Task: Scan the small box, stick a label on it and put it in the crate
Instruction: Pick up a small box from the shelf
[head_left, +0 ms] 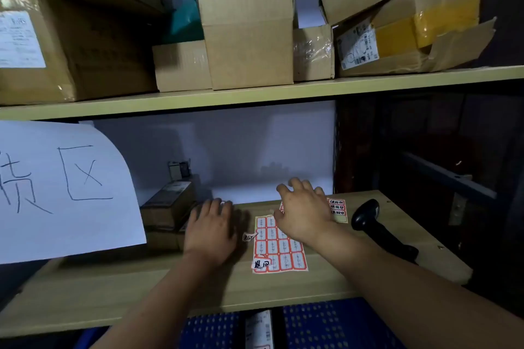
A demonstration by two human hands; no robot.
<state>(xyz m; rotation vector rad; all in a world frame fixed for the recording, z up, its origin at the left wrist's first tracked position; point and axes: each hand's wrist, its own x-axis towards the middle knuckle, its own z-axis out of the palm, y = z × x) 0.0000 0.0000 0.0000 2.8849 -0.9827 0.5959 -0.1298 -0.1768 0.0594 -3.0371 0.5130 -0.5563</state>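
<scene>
The small boxes (167,207) sit stacked at the left end of the lower wooden shelf (113,286), tucked partly behind a hanging white paper sign (65,190) whose right edge covers their left side; which one is the task's box cannot be told. The left hand (211,231) lies palm down just to their right, fingers together and flat, its fingertips near the shelf's back edge, gripping nothing. Beside it lies a red-bordered label sheet (279,246), with a loose written label (249,236) at its left edge, just beside the left hand's thumb side. The right hand (302,209) hovers over the sheet's upper part, fingers spread and curled, empty as far as can be seen. A second small label sheet (337,208) shows behind it. A black handheld scanner (377,224) rests near the shelf's right end, apart from both hands. The front strip of the shelf is bare wood. Below the front edge, blue perforated crates (334,323) are visible, with a white box (258,329) between them. The upper shelf (283,93) overhead is packed with cardboard cartons (249,36), limiting the height above the hands.
</scene>
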